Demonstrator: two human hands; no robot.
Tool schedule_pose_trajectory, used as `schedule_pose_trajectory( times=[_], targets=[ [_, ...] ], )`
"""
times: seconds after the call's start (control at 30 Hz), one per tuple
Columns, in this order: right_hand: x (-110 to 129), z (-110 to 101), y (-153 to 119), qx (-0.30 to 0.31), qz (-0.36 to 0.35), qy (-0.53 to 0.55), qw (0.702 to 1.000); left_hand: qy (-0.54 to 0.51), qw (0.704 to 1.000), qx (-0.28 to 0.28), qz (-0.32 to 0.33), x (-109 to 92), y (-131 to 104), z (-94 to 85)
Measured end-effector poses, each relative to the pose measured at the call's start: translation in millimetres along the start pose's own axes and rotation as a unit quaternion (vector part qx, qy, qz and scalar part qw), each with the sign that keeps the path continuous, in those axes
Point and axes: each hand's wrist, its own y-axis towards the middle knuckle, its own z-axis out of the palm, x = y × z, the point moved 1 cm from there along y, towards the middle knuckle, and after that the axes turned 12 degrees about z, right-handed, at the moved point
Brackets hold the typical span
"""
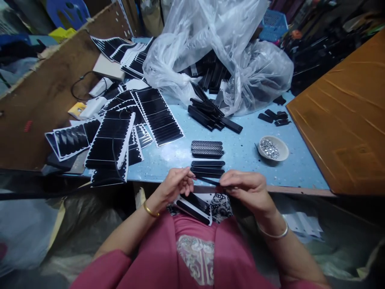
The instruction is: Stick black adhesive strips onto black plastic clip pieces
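Between my hands, at the table's front edge, a thin black strip (208, 181) is held up at a slant. My right hand (247, 188) pinches its right end between thumb and fingers. My left hand (179, 182) is by the strip's left end, its fingers curled and bunched; whether they grip it is too small to tell. Just beyond lie narrow black pieces (208, 163) side by side, with a group of perforated black pieces (207, 149) behind them. On my lap, below the hands, rests a white sheet with black strips (194, 212).
Sheets of black stickers (110, 138) overlap on the left. A clear plastic bag (216, 36) of black parts stands at the back, with loose black parts (210, 114) before it. A bowl of small shiny pieces (273, 148) sits right, beside a brown board (345, 112).
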Motion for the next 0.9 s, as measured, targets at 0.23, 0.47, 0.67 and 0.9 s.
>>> schedule_pose_trajectory(
  times=[0.23, 0.47, 0.67, 0.9],
  targets=[
    [-11, -21, 3, 0.006, 0.042, -0.060, 0.997, -0.034, 0.999, -0.021, 0.014, -7, 22, 6.1],
    [-16, -34, 27, -0.157, -0.145, -0.401, 0.891, 0.039, 0.991, -0.090, 0.089, -12, 51, 3.3],
    [-34, -27, 50, -0.094, -0.230, -0.484, 0.839, 0.031, 0.992, -0.078, 0.092, -13, 61, 6.7],
    [-48, -33, 62, -0.071, -0.227, -0.486, 0.841, 0.022, 0.993, -0.086, 0.078, -6, 69, -1.3]
  ],
)
